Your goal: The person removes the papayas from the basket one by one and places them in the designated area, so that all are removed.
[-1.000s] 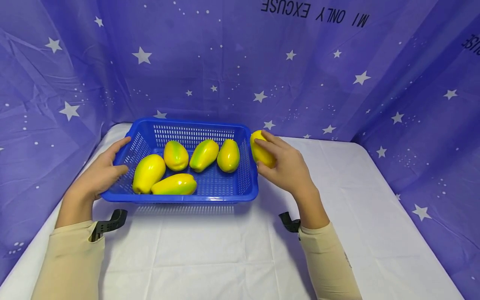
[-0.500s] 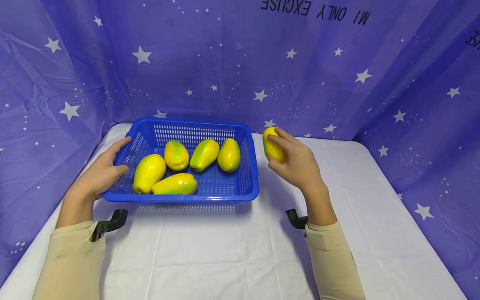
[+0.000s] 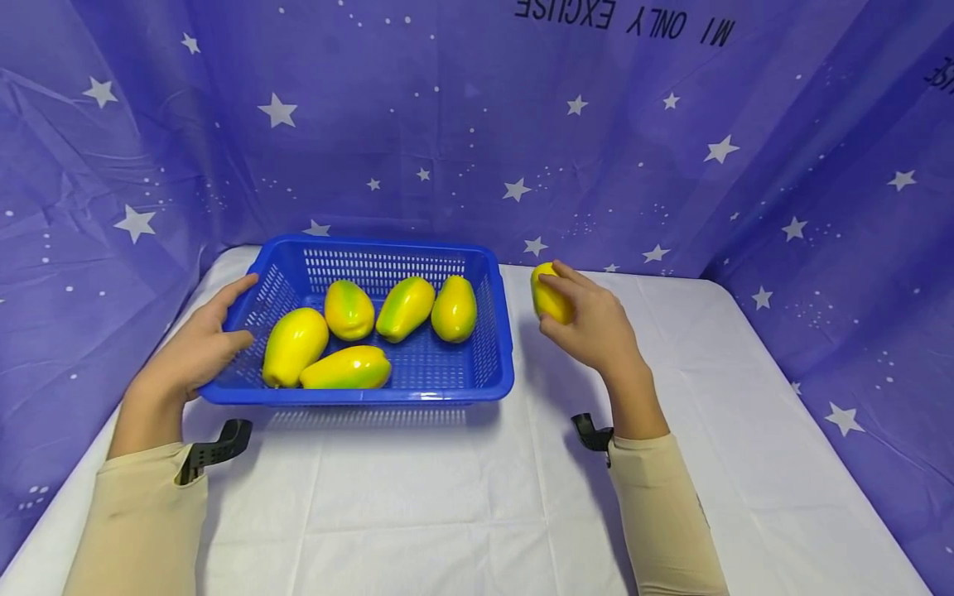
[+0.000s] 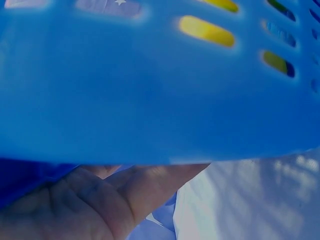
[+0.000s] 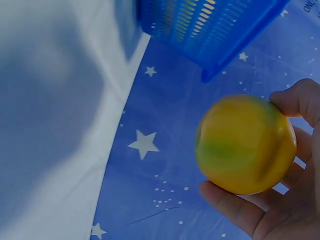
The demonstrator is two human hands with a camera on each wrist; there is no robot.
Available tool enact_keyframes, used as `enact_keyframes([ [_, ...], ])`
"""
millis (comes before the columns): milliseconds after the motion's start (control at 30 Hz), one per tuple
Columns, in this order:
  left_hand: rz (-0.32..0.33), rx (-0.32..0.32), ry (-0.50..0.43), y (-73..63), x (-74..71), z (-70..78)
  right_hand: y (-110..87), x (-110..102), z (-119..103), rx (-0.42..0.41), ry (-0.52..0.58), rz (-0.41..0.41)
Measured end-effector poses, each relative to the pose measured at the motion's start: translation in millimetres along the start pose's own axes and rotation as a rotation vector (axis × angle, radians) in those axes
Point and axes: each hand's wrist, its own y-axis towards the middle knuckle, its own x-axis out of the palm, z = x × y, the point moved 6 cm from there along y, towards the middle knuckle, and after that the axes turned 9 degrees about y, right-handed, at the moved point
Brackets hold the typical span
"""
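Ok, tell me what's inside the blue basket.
Five yellow-green fruits show inside the blue basket. The nearest fruit's lower edge is hidden behind the near rim, and the fruits cover parts of the floor beneath them.

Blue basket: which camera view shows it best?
Head view: it shows the blue basket nearly whole, seen from above, with the left hand over its left end. The left wrist view shows only a slotted wall, close up; the right wrist view, only part of its outside, cut off at the top.
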Motion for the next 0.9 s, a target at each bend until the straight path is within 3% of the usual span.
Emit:
enact_keyframes([
  [900, 0.006, -0.035, -0.028, -1.6, -0.2, -1.0, -2.4, 37.8, 48.3, 0.138, -0.011, -0.149],
])
